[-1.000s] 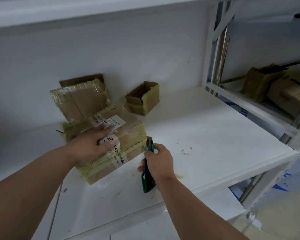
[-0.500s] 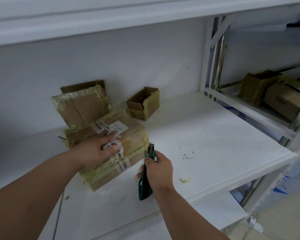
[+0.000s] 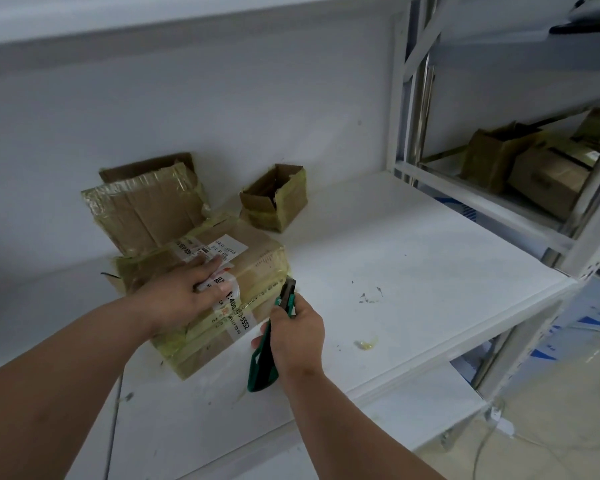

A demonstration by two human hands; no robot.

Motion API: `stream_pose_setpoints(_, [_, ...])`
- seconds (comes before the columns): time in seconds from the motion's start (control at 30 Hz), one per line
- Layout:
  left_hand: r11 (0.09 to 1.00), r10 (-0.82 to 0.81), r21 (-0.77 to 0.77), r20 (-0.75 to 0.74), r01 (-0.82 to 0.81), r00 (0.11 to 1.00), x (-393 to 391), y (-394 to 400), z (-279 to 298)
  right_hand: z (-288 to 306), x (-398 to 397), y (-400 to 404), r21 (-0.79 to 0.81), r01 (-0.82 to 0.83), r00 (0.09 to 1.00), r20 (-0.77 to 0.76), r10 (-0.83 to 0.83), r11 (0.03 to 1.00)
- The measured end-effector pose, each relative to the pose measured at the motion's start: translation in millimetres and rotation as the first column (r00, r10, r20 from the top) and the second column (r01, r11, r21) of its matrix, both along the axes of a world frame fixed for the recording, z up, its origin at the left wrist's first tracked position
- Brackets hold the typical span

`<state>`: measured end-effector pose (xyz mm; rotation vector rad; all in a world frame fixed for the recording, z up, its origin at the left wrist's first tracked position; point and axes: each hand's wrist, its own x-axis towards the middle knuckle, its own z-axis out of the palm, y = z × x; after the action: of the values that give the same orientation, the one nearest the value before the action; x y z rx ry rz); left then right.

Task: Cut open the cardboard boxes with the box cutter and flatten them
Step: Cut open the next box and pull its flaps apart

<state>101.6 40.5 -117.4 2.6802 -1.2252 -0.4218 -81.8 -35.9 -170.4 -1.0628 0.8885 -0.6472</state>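
White shelf point(image 3: 413, 271) carries our taped cardboard box point(image 3: 257, 258); our left hand point(image 3: 184, 299) presses flat on its top, while our right hand point(image 3: 297, 336) grips the green box cutter point(image 3: 263, 362) at its right edge.
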Motion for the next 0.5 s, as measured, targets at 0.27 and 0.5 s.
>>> stream_pose_setpoints(0.27, [1.000, -0.007, -0.018, -0.014, 0.007, 1.000, 4.1, -0.4, -2.2, 0.8, 3.0, 6.1, 0.051, -0.018, 0.999, 0.045, 0.016, 0.999])
stream_pose_setpoints(0.5, [1.000, -0.001, 0.001, -0.012, 0.001, 1.000, -3.4, -0.6, 3.9, 1.5, 4.6, 17.1, 0.058, -0.119, 0.992, 0.052, 0.116, 0.991])
